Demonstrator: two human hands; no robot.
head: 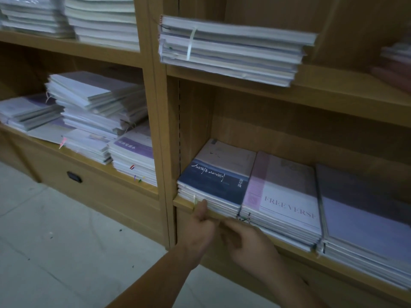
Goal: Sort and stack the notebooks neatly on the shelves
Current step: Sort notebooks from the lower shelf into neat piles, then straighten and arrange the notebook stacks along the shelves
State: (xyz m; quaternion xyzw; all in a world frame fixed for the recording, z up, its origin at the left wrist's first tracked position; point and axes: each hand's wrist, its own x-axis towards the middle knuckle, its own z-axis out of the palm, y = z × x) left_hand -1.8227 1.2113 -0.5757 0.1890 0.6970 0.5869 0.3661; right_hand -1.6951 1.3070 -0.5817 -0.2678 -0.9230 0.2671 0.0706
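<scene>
Three notebook stacks lie side by side on the lower right shelf [184,202]: a blue-and-white-cover stack [213,181] at the left, a pink-and-white "FREEVERSE" stack [282,196] in the middle, and a lavender stack [364,218] at the right. My left hand [200,221] is at the shelf's front edge, its thumb pressing the front of the blue-cover stack. My right hand [246,243] hovers just right of it, below the gap between the blue and FREEVERSE stacks. Its fingers are blurred, reach toward the left hand, and hold nothing that I can see.
A strapped bundle of notebooks [233,50] overhangs the shelf above. The left bay holds untidy piles [95,103], with more stacks [100,18] above them. Below is a drawer with a dark handle [74,177]. A blurred stack [398,52] shows at the right edge. Tiled floor [55,241] lies at the left.
</scene>
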